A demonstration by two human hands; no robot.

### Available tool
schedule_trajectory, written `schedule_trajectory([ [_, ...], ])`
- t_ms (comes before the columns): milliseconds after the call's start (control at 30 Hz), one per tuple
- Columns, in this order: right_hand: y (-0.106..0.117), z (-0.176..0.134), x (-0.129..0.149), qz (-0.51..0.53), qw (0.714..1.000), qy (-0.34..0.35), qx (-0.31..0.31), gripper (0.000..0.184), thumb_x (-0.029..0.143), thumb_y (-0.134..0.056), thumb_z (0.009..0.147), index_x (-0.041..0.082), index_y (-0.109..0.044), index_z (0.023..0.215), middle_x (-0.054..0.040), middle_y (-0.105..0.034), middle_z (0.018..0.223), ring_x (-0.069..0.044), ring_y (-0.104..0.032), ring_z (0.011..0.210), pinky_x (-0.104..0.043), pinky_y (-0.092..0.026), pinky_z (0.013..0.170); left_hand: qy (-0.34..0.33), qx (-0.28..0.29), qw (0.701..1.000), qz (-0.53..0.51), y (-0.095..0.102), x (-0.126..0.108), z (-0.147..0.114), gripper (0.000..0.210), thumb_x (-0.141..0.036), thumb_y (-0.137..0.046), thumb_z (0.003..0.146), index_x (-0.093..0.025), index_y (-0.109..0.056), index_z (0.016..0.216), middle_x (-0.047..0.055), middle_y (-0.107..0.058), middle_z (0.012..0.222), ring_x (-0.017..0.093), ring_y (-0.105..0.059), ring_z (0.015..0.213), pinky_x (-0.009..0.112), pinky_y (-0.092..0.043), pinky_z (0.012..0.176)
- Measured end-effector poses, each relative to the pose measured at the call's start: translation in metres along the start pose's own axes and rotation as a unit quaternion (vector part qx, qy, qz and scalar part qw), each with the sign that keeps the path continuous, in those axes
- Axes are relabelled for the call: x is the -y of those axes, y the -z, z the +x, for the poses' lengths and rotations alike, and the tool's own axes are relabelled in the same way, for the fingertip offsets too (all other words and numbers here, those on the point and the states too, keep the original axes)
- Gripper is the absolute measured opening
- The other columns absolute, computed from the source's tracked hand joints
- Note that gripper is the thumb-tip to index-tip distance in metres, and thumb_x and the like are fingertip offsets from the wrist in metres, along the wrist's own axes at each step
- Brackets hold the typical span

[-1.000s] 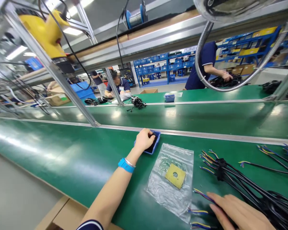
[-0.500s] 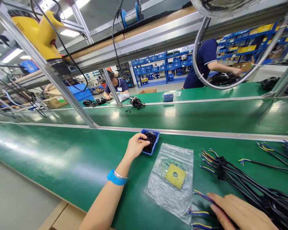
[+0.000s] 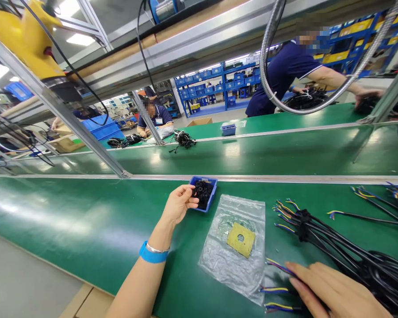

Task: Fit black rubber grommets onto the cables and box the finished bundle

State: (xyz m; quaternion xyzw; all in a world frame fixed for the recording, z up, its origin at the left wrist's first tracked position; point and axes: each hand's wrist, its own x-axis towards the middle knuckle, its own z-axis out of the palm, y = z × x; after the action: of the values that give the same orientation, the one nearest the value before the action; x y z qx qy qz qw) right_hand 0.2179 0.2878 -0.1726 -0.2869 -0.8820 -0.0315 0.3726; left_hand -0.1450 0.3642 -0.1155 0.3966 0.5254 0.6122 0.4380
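Observation:
My left hand (image 3: 178, 204), with a blue wristband (image 3: 153, 253), is at the left rim of a small blue bin (image 3: 213, 194). Small black parts (image 3: 203, 192) fill that bin. Thumb and fingers are pinched together; whatever sits between them is too small to make out. At the lower right, my right hand (image 3: 331, 287) is closed on a black cable whose coloured wire ends (image 3: 278, 265) stick out past the fingertips. Below it lie more stripped wire ends (image 3: 275, 290). Between my hands lies a clear zip bag (image 3: 219, 269) with a yellow square pad (image 3: 240, 239) that has a round hole.
A tied bundle of black cables (image 3: 338, 243) lies to the right, with loose cables (image 3: 368, 217) behind it. Above the bench hang a metal flexible hose (image 3: 264, 70) and an aluminium frame (image 3: 76, 117). Two co-workers (image 3: 278, 81) handle cables and parts across the bench.
My left hand has drawn back from over the black parts to the bin's left edge. My right hand keeps its hold on the cable. The co-worker at right has reached farther right.

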Motion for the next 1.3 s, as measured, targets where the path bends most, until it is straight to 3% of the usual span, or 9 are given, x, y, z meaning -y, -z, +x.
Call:
schedule_trajectory([
  [233,0.007,0.006,0.01,-0.002,0.998,-0.059,-0.002,0.021,0.023,-0.049,0.092,0.015,-0.062,0.107,-0.0031,-0.061,0.074,-0.014,-0.058,0.063,-0.027,-0.048,0.061,0.046,0.095,0.994,0.013,-0.025,0.0,-0.027,0.039,-0.031,-0.083,0.059,-0.012,-0.07,0.091,0.004,-0.069,0.078,0.016,-0.07,0.071,0.023,-0.059,0.069],
  [333,0.008,0.007,0.012,0.012,0.997,-0.081,-0.01,0.022,0.02,-0.051,0.091,0.014,-0.06,0.11,-0.0036,-0.062,0.077,-0.014,-0.057,0.066,-0.028,-0.047,0.063,-0.028,0.193,0.968,0.155,-0.05,0.018,-0.045,0.025,-0.025,-0.069,0.075,-0.014,-0.07,0.097,0.005,-0.067,0.085,0.015,-0.068,0.069,0.027,-0.058,0.067],
  [500,0.008,0.007,0.013,0.014,0.996,-0.087,-0.001,0.02,0.017,-0.053,0.09,0.013,-0.059,0.109,-0.0042,-0.063,0.079,-0.015,-0.057,0.068,-0.029,-0.047,0.066,-0.348,0.292,0.733,0.506,-0.086,0.048,-0.073,0.035,-0.014,-0.046,0.087,-0.014,-0.056,0.121,0.009,-0.068,0.085,0.021,-0.064,0.078,0.035,-0.055,0.07],
  [567,0.009,0.008,0.015,0.012,0.996,-0.087,-0.002,0.019,0.017,-0.053,0.09,0.014,-0.059,0.107,-0.0041,-0.063,0.078,-0.015,-0.057,0.068,-0.029,-0.047,0.066,-0.388,0.313,0.642,0.583,-0.093,0.052,-0.079,0.038,-0.013,-0.043,0.088,-0.012,-0.052,0.124,0.009,-0.068,0.079,0.022,-0.064,0.071,0.036,-0.054,0.066],
  [667,0.01,0.01,0.015,0.016,0.996,-0.085,0.001,0.017,0.018,-0.052,0.09,0.014,-0.059,0.105,-0.0041,-0.063,0.078,-0.015,-0.057,0.067,-0.029,-0.047,0.064,-0.357,0.343,0.589,0.64,-0.1,0.05,-0.082,0.043,-0.011,-0.042,0.086,-0.009,-0.045,0.129,0.009,-0.067,0.075,0.024,-0.064,0.066,0.036,-0.053,0.06],
  [767,0.011,0.011,0.014,0.028,0.995,-0.098,0.004,0.02,0.019,-0.053,0.09,0.014,-0.059,0.108,-0.0043,-0.064,0.079,-0.016,-0.057,0.067,-0.03,-0.048,0.064,-0.298,0.365,0.625,0.623,-0.104,0.045,-0.082,0.045,-0.011,-0.042,0.084,-0.007,-0.042,0.129,0.013,-0.067,0.085,0.028,-0.065,0.076,0.042,-0.054,0.067],
  [967,0.018,0.024,0.019,0.106,0.985,-0.129,-0.029,0.023,0.012,-0.05,0.089,0.015,-0.059,0.111,-0.0052,-0.065,0.085,-0.015,-0.059,0.073,-0.028,-0.05,0.067,-0.001,0.351,0.908,0.227,-0.11,0.023,-0.087,0.043,-0.02,-0.047,0.086,-0.014,-0.045,0.129,0.008,-0.061,0.092,0.017,-0.065,0.076,0.032,-0.054,0.071],
  [1100,0.022,0.036,0.026,0.134,0.978,-0.137,-0.083,0.021,0.01,-0.054,0.087,0.017,-0.063,0.104,-0.0049,-0.065,0.083,-0.014,-0.06,0.073,-0.027,-0.051,0.066,0.218,0.349,0.91,-0.056,-0.116,0.012,-0.099,0.031,-0.027,-0.068,0.078,-0.013,-0.062,0.105,0.004,-0.068,0.075,0.009,-0.067,0.066,0.019,-0.052,0.069],
  [1300,0.022,0.041,0.027,0.148,0.969,-0.152,-0.127,0.016,0.009,-0.058,0.083,0.017,-0.065,0.094,-0.0043,-0.064,0.076,-0.013,-0.06,0.066,-0.025,-0.05,0.06,0.291,0.324,0.883,-0.174,-0.121,0.027,-0.115,0.036,-0.023,-0.082,0.065,-0.014,-0.065,0.095,0.006,-0.073,0.078,0.011,-0.07,0.068,0.017,-0.055,0.067],
])
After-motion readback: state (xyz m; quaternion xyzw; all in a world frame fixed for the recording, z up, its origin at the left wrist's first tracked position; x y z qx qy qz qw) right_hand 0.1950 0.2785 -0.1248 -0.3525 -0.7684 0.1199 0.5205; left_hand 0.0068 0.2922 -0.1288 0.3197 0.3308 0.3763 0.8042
